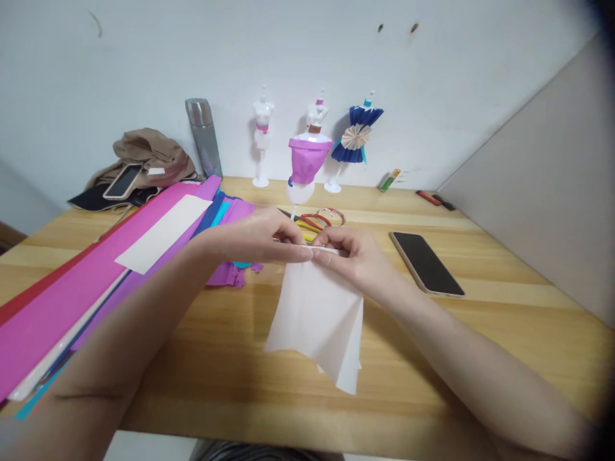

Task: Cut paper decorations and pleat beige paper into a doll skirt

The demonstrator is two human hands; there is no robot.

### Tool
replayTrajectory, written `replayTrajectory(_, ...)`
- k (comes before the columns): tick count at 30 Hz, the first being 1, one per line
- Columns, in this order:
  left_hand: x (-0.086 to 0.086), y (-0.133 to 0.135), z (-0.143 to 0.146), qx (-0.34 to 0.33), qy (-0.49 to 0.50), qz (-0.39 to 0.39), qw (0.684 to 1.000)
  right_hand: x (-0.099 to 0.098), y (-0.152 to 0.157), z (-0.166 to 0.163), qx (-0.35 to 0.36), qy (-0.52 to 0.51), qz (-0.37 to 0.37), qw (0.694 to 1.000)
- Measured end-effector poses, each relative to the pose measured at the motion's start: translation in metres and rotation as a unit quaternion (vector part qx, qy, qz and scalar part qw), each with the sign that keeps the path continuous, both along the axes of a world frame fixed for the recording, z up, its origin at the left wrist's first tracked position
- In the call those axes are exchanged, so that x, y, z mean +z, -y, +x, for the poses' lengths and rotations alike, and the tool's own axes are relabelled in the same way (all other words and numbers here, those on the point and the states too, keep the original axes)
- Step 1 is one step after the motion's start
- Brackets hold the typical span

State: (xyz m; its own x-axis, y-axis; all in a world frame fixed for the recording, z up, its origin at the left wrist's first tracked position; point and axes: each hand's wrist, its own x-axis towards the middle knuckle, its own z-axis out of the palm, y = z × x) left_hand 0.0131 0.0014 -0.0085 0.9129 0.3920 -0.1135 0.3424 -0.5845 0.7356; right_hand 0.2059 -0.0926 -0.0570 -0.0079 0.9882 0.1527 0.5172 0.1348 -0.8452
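Note:
A white sheet of paper [319, 317] hangs in front of me above the wooden table [230, 358], folded along its top edge. My left hand [259, 237] pinches that top edge from the left, fingers closed on it. My right hand [353, 253] pinches the same edge from the right, fingertips meeting the left ones. The lower corners of the sheet dangle free and slightly curled.
A stack of pink, purple, red and blue paper sheets [96, 282] lies at the left. Scissors with red handles [319, 221] lie behind my hands. A phone [425, 262] rests at the right. Three small mannequins [307, 150], a metal flask [204, 137] and a brown cloth [148, 157] stand by the wall.

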Motion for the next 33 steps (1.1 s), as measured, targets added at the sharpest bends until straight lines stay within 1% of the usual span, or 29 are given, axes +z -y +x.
replayTrajectory(2, -0.005, 0.004, 0.004, 0.036, 0.002, 0.012, 0.999, -0.001, 0.0, -0.001, -0.001, 0.003, 0.006, 1.0)
replayTrajectory(5, -0.01, 0.006, 0.008, 0.066, 0.016, -0.02, 0.997, -0.001, 0.001, -0.003, -0.005, -0.004, 0.017, 1.0)
replayTrajectory(7, -0.011, 0.007, 0.008, 0.07, 0.021, -0.058, 0.996, -0.001, 0.002, -0.003, -0.008, -0.005, 0.02, 1.0)
replayTrajectory(9, -0.011, 0.007, 0.008, 0.072, 0.023, -0.075, 0.994, -0.001, 0.003, -0.003, -0.005, -0.005, 0.021, 1.0)
replayTrajectory(14, -0.011, 0.004, 0.007, 0.068, 0.034, -0.061, 0.995, 0.001, 0.004, -0.003, -0.002, -0.032, 0.009, 0.999)
replayTrajectory(17, -0.01, 0.003, 0.006, 0.068, 0.047, -0.012, 0.996, 0.001, 0.004, -0.004, -0.006, -0.041, 0.025, 0.999)
replayTrajectory(22, -0.005, 0.009, 0.008, 0.077, 0.064, 0.13, 0.986, 0.0, 0.006, -0.006, -0.033, -0.01, 0.084, 0.996)
replayTrajectory(25, -0.004, 0.016, 0.011, 0.089, 0.067, 0.205, 0.972, 0.0, 0.008, -0.006, -0.039, -0.013, 0.078, 0.996)
replayTrajectory(29, -0.004, 0.027, 0.013, 0.097, 0.046, 0.271, 0.957, 0.002, 0.009, -0.005, -0.04, -0.012, 0.063, 0.997)
replayTrajectory(33, -0.002, 0.036, 0.012, 0.115, 0.035, 0.332, 0.936, 0.003, 0.011, -0.006, -0.061, 0.016, 0.069, 0.996)
